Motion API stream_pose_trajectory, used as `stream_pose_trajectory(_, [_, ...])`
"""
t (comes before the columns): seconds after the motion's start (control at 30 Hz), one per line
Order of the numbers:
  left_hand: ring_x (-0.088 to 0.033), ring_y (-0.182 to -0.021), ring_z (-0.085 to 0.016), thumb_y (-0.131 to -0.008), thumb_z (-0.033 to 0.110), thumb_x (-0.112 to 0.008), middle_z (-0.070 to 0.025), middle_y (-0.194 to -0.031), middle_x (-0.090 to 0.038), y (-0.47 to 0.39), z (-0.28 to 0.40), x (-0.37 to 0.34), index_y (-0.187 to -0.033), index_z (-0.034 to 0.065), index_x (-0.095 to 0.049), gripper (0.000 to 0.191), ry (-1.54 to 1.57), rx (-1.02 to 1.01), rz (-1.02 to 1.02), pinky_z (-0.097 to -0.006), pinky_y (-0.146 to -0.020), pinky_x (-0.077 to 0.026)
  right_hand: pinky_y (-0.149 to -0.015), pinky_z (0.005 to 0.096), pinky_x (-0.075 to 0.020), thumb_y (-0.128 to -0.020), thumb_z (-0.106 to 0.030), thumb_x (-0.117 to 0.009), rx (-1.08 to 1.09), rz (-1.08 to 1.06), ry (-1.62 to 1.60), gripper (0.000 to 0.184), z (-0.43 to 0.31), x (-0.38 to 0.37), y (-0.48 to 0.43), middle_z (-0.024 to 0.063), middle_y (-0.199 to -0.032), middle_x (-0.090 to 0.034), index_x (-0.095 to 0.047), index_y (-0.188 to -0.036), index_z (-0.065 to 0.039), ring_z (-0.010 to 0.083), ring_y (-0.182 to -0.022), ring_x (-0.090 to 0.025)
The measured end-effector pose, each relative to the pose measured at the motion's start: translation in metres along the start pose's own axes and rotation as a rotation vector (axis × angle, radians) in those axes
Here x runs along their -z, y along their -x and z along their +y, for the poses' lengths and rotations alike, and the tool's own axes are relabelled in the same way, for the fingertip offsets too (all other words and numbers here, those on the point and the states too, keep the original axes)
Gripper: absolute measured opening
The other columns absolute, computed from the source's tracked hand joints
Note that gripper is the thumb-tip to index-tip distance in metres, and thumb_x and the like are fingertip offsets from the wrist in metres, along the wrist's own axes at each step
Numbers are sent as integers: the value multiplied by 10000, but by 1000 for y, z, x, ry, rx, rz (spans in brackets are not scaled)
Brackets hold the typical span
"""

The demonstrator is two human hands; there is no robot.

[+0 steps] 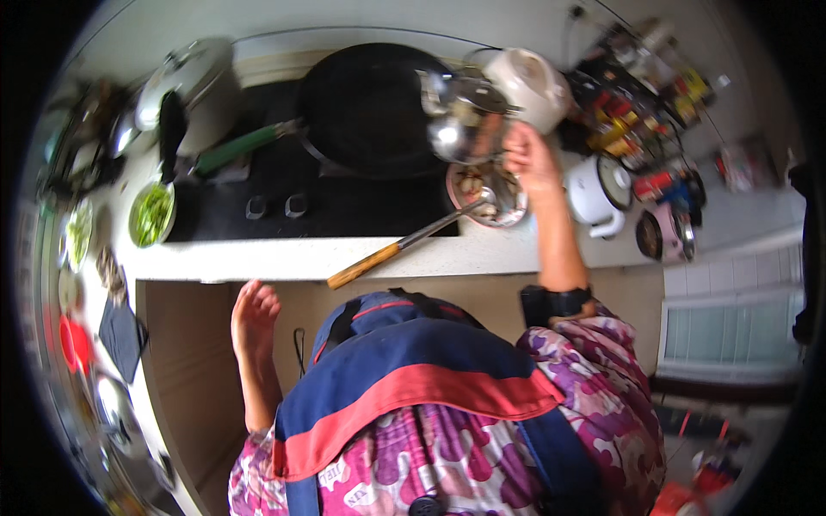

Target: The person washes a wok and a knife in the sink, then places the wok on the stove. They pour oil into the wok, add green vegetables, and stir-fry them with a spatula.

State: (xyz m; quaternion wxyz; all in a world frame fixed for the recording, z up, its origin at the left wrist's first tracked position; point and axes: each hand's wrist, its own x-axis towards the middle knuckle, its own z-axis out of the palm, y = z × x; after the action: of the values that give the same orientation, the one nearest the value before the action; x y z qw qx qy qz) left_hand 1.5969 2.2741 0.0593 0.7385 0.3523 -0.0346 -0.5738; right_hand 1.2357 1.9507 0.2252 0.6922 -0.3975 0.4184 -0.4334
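Note:
My right hand [530, 155] is curled at the side of a shiny metal pot [455, 132] and appears to grip it. Blur hides the exact hold. The pot hangs at the right rim of a large black wok [374, 109], whose green handle [239, 149] points left. Below the pot, a pink-rimmed bowl [457, 187] contains pieces of food. A metal utensil with a wooden handle [364, 266] rests in this bowl, its handle reaching past the counter edge. My left hand [255, 316], empty with loosely bent fingers, hovers in front of the counter.
The wok sits on a black cooktop [361, 213]. Left of it stand a pressure cooker [206, 97] and a bowl of chopped greens [152, 215]. To the right are a cream appliance [532, 87], a white electric pot [594, 190] and several seasoning containers [613, 126].

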Motion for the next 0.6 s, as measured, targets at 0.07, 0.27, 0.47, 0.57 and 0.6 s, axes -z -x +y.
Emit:
stream_pose_trajectory(0.07, [-502, -715, -122, -918, 206, -538, -12, -808, -540, -5, 1, 5, -1022, 58, -567, 183, -4, 55, -14, -259, -669, -431, -405, 181, -234, -839, -272, -608, 7, -70, -220, 315, 16, -17, -2, -97, -550, -345, -389, -621, -211, 8, -419, -281])
stream_pose_trajectory(0.27, [-544, -765, -134, -930, 236, -512, -36, -872, -593, -16, 1, 0, -1068, 73, -565, 221, -131, 102, -18, -268, -684, -450, -499, 201, -297, -857, -287, -567, 178, -148, -374, 352, -1, -23, 4, -76, -558, -363, -383, -581, -172, 39, -441, -272])
stream_pose_trajectory(0.47, [-592, -756, -138, -920, 259, -526, -31, -875, -634, -6, -41, -26, -1044, 98, -588, 212, -208, 110, 88, -270, -698, -473, -421, 187, -277, -848, -259, -531, 439, 14, -287, 290, -110, 97, 41, -68, -551, -356, -385, -610, -180, 46, -448, -294])
stream_pose_trajectory(0.57, [-587, -736, -129, -914, 267, -534, -23, -859, -630, -2, -79, -45, -1031, 104, -597, 210, -204, 107, 131, -265, -683, -478, -437, 192, -283, -862, -264, -535, 564, 68, -108, 297, -168, 187, 72, -59, -577, -363, -372, -632, -172, 43, -459, -293])
stream_pose_trajectory(0.6, [-579, -724, -124, -912, 267, -537, -21, -853, -626, -4, -99, -56, -1030, 98, -596, 214, -221, 85, 156, -264, -676, -477, -453, 196, -291, -880, -269, -526, 567, 117, -44, 311, -185, 227, 76, -60, -578, -350, -367, -635, -162, 44, -459, -293])
